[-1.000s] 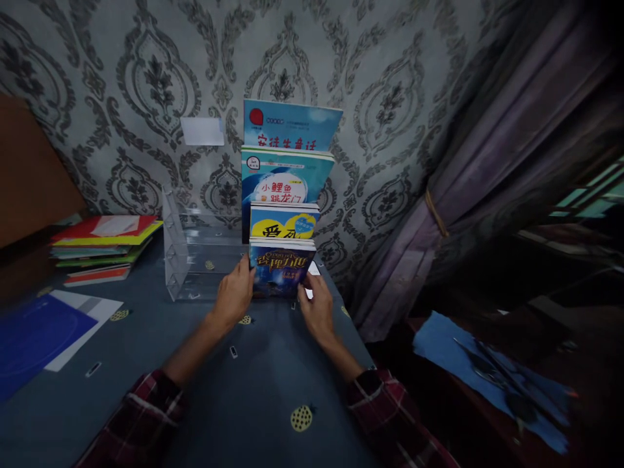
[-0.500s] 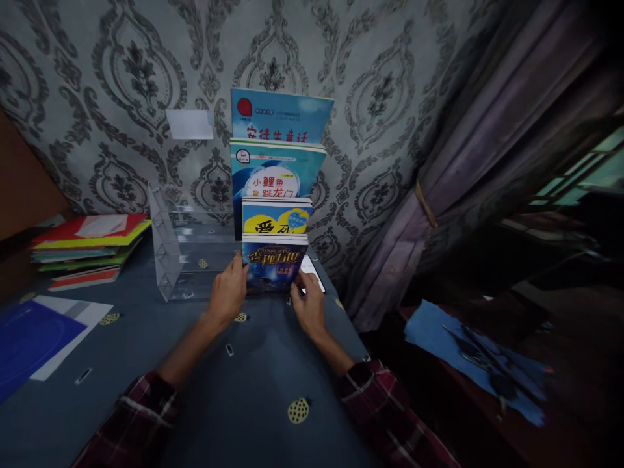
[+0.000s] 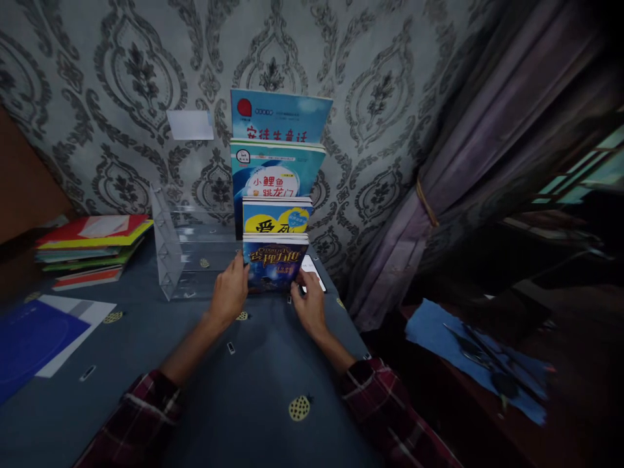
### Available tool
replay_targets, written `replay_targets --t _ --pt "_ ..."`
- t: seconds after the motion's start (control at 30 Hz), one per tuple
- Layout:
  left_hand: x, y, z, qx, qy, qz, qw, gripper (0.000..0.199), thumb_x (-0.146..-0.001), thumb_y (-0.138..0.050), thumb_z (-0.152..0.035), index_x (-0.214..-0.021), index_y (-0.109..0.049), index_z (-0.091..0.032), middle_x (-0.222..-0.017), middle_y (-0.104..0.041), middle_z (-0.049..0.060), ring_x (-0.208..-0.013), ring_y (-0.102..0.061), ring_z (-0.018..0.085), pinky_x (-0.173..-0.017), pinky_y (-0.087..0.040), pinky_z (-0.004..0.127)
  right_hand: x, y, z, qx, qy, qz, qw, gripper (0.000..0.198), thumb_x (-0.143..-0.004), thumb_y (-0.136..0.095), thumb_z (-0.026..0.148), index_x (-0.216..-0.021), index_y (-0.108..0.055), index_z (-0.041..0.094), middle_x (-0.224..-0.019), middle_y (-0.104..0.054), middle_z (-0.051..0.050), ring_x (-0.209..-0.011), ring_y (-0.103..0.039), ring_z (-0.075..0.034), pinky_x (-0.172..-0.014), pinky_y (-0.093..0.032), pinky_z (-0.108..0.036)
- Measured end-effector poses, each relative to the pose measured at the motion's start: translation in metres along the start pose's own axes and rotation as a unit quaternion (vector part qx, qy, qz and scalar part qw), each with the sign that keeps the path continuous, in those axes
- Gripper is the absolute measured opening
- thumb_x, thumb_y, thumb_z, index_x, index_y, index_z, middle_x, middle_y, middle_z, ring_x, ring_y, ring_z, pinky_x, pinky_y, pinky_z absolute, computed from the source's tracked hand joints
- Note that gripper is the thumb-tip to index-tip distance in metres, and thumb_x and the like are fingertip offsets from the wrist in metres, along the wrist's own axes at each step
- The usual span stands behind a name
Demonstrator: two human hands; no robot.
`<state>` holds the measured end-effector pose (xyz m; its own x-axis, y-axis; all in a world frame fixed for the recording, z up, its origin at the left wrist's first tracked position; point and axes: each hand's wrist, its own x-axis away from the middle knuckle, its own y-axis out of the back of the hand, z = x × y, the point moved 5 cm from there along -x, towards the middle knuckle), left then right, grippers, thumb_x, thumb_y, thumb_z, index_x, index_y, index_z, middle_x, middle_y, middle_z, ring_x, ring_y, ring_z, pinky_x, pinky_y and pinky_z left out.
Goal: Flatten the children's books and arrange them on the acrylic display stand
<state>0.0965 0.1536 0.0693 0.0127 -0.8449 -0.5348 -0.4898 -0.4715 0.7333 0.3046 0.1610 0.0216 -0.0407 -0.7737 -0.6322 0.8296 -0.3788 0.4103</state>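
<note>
A dark blue book [image 3: 270,266] with gold lettering stands in the front tier of a clear acrylic book rack [image 3: 195,284]. My left hand [image 3: 231,289] grips its left edge, the fingers partly hidden behind it. At its right edge my right hand [image 3: 309,302] holds the lower side between thumb and fingers. Behind it, in rising steps, stand a blue and yellow book [image 3: 275,218], a teal book [image 3: 277,169] and a taller light blue book [image 3: 283,114]. The left part of the rack's tiers holds nothing.
A stack of colourful books [image 3: 92,240] lies left of the rack. Nearer are a blue folder [image 3: 39,341] and white paper. A phone [image 3: 312,274] lies behind my right hand. On the right, a blue cloth [image 3: 429,325] carries dark tools, below a purple curtain [image 3: 390,260].
Both hands stay at the sides of the dark blue book, almost unmoved. The view has shifted very slightly. The books keep their places.
</note>
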Motion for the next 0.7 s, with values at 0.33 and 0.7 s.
replay_targets --t 0.33,0.7 --pt "0.0016 -0.0034 0.0032 0.025 -0.008 0.004 1.0 0.041 -0.105 -0.038 -0.022 -0.144 -0.046 -0.014 -0.128 -0.07 0.017 -0.112 -0.071 0.028 -0.093 -0.056 0.041 -0.0065 -0.0028 -0.0018 -0.042 -0.025 -0.026 0.998 0.057 -0.091 -0.053 0.031 -0.147 -0.049 0.02 -0.108 -0.062 -0.01 -0.098 -0.06 -0.025 -0.091 -0.053 -0.044" --pt "0.0012 -0.0039 0.0021 0.021 0.002 -0.006 1.0 0.043 -0.105 -0.039 -0.022 -0.146 -0.046 -0.013 -0.127 -0.07 0.017 -0.11 -0.071 0.028 -0.093 -0.057 0.041 -0.0067 -0.0047 -0.0031 -0.058 -0.022 -0.037 0.997 0.055 -0.09 -0.052 0.03 -0.144 -0.055 0.023 -0.103 -0.059 -0.008 -0.093 -0.059 -0.025 -0.087 -0.054 -0.045"
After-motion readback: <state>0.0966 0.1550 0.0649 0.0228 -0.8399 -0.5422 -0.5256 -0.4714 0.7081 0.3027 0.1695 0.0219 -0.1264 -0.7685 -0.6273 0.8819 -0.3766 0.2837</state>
